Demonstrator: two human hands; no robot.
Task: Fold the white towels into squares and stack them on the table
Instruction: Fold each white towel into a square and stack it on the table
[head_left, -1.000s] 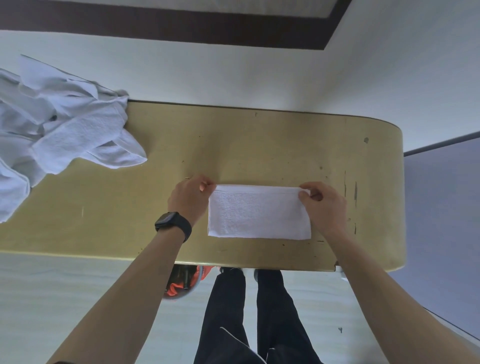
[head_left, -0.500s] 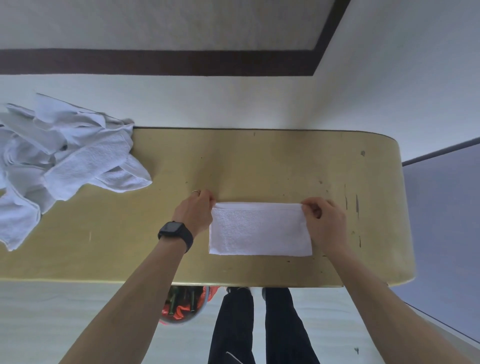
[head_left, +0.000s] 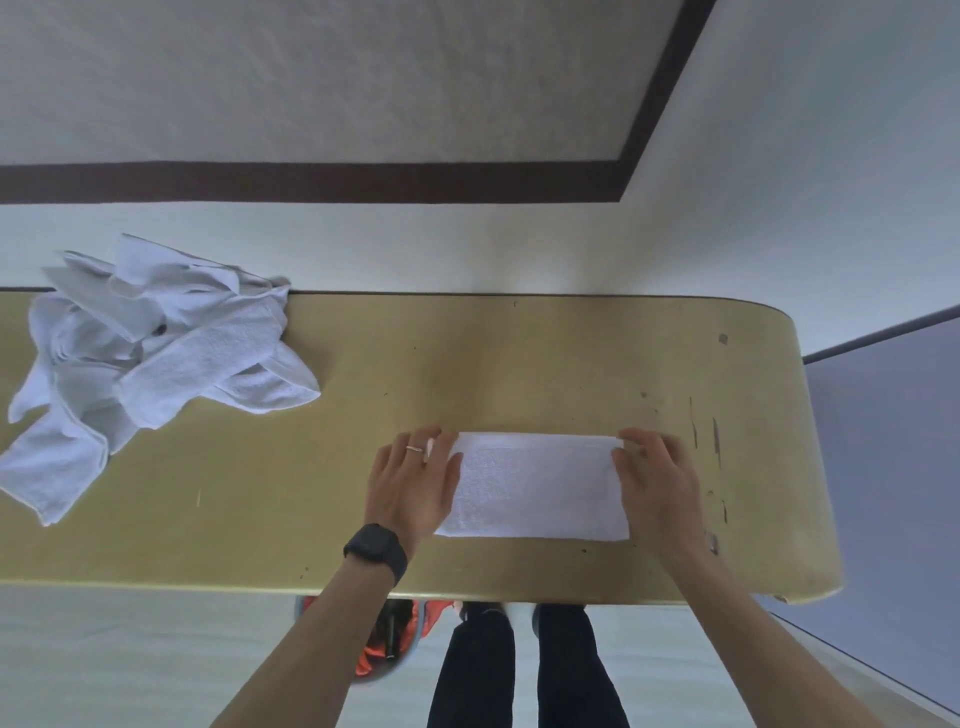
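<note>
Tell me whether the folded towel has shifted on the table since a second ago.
No. Against the dark scratches on the table, the folded towel keeps its place; only the camera tilted.

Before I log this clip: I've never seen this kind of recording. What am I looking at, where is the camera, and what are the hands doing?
There is no robot here. A person wears one wide-angle camera on the head, looking down past their arms, so you see their own two hands and, below the table edge, their legs.

The yellowish table stands against a white wall. On it lies a folded towel, a flat rectangle, not yet a square. The left hand, with a ring and a black watch on the wrist, rests on the towel's left end. The right hand pinches the far right corner.

At the table's left end sits a loose pile of towels, unfolded. No finished stack is visible yet.
</note>
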